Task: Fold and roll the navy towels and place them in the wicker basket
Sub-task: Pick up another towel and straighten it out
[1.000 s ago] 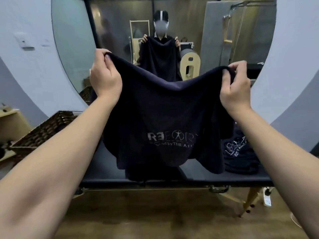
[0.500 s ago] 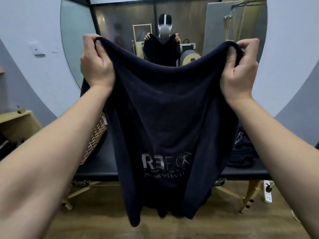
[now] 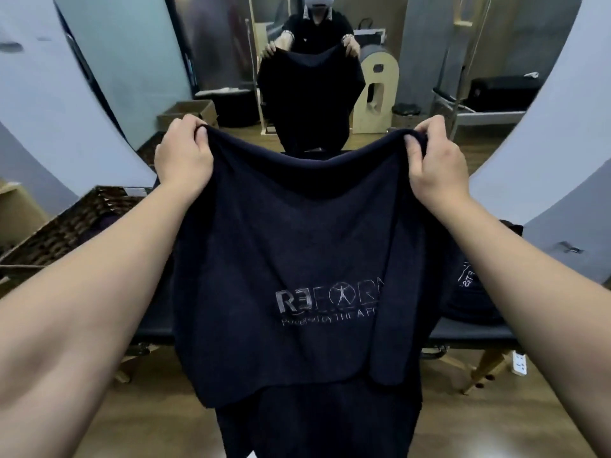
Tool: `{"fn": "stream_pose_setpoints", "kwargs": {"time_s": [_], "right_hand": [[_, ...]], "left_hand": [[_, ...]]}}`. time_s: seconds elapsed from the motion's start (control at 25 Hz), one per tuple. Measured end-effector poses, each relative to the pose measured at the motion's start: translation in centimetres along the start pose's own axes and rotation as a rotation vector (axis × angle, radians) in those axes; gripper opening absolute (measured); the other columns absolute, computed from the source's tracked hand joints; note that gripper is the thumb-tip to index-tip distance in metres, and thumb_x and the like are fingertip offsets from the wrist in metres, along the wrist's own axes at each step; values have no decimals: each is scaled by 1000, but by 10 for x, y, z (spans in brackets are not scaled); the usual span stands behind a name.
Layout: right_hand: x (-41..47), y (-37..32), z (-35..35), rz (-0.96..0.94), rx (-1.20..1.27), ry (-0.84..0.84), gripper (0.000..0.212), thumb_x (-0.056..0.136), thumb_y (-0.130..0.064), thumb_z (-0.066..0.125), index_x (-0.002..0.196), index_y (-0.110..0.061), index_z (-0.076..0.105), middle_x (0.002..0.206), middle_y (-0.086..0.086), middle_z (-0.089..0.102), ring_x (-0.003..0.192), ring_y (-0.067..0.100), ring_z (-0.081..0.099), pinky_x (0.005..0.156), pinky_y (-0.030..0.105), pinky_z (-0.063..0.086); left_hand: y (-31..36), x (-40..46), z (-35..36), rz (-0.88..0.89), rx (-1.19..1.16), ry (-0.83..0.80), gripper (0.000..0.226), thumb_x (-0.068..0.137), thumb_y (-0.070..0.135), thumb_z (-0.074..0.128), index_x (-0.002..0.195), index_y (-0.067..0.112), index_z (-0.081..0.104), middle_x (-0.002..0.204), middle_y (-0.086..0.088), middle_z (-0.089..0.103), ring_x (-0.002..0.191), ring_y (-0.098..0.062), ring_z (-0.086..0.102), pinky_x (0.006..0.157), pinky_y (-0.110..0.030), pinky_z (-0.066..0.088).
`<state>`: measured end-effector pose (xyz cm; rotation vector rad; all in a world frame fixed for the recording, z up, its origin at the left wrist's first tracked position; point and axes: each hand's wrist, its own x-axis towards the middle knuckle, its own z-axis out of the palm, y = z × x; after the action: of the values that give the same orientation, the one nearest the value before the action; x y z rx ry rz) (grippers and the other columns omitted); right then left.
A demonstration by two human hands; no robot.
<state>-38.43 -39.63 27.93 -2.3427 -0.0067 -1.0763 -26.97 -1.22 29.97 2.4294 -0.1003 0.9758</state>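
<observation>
A navy towel hangs doubled over, pinched at its top corners by the left hand and right hand — wicker basket at nine o'clock, mirror at twelve.

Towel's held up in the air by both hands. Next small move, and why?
Probably bring the two hands together to fold the towel in half. The left hand and right hand each pinch a top corner, the cloth hangs open and unfolded, logo facing the camera. The wicker basket waits at left, so folding likely comes before rolling.
</observation>
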Motion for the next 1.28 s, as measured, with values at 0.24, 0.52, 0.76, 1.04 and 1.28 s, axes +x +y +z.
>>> {"fn": "stream_pose_setpoints", "kwargs": {"time_s": [0.24,0.52,0.76,1.04,1.28], "right_hand": [[54,112,170,59,-197,-222,28,105,-37,45,110,-9,47,91,23,63,85,43,58,66,44,38],[78,231,354,129,-377,-535,28,104,-32,51,105,-5,54,92,22,64,87,43,56,69,41,32],[90,297,445,12,-580,-668,31,102,-37,52,105,-7,58,101,19,61,90,41,52,81,49,39],[2,260,477,21,-521,-714,39,91,-38,55,122,-14,57,137,16,49,111,39,50,90,50,35],[-92,246,458,449,-518,-1069,69,102,-56,38,159,-19,24,169,10,7,155,30,5,118,54,22]], "left_hand": [[-95,53,182,-21,112,-209,25,102,28,39,112,17,59,117,-14,63,110,-38,57,92,-48,42],[-203,72,371,-90,197,-543,21,102,26,42,109,17,60,113,-14,65,108,-40,58,90,-50,46],[-255,84,460,-45,288,-630,23,103,24,43,113,13,61,113,-20,62,108,-43,53,91,-54,43],[-217,23,476,-94,405,-497,25,94,35,51,111,18,54,114,-12,53,105,-37,50,86,-50,38],[-232,-113,441,-478,307,-875,65,100,44,51,154,12,35,162,-8,30,151,-27,24,119,-44,27]]}}
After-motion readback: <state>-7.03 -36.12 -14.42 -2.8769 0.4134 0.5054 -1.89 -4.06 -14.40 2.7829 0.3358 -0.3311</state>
